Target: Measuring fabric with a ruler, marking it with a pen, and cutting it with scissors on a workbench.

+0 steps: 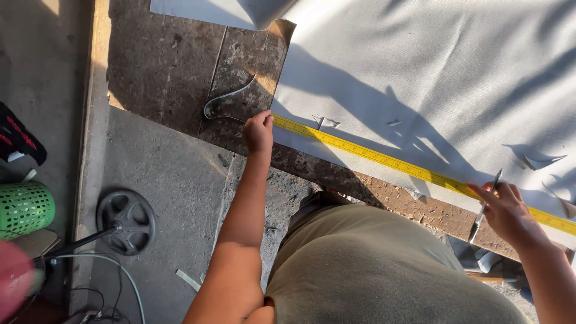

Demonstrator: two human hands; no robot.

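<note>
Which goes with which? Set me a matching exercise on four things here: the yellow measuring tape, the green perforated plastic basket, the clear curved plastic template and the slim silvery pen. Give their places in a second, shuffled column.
Things:
1. yellow measuring tape
2. green perforated plastic basket
3. clear curved plastic template
4. slim silvery pen

Places:
A. held in the right hand
B. on the grey floor, far left
C. stretched along the white fabric sheet, between both hands
D. on the worn brown board, just above the left hand

Pairs: 1-C, 2-B, 3-D, 4-A
</note>
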